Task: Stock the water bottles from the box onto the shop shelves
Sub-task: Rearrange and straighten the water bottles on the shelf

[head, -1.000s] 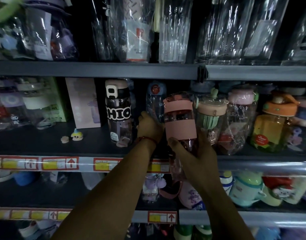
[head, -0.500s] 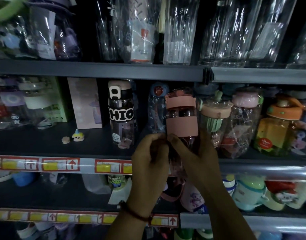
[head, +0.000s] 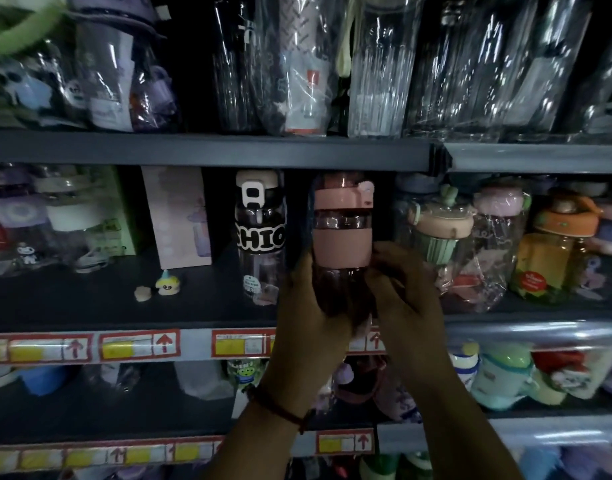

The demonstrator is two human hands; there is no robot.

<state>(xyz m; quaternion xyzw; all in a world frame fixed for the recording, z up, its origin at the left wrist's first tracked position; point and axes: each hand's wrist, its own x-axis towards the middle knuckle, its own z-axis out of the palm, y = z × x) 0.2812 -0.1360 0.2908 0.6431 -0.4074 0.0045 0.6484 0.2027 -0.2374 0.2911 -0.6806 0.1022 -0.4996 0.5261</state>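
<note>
A clear bottle with a pink lid and pink sleeve [head: 342,233] stands upright at the front of the middle shelf [head: 90,306], between a dark bottle lettered in white [head: 259,233] and a wrapped bottle with a peach lid [head: 439,237]. My left hand [head: 311,313] grips its lower left side. My right hand [head: 405,299] grips its lower right side. The bottle's base is hidden behind my fingers, so I cannot tell whether it rests on the shelf. The box is out of view.
The top shelf [head: 207,150] hangs just above the pink lid and carries tall wrapped bottles. A pale carton [head: 176,216] and two small figurines [head: 166,284] sit left of the dark bottle. An orange-lidded bottle [head: 554,258] stands right. Lower shelves hold more cups.
My left hand came back from deep in the shelf and took hold of the pink bottle's left side. The bottle now sits higher and further in, up under the top shelf.
</note>
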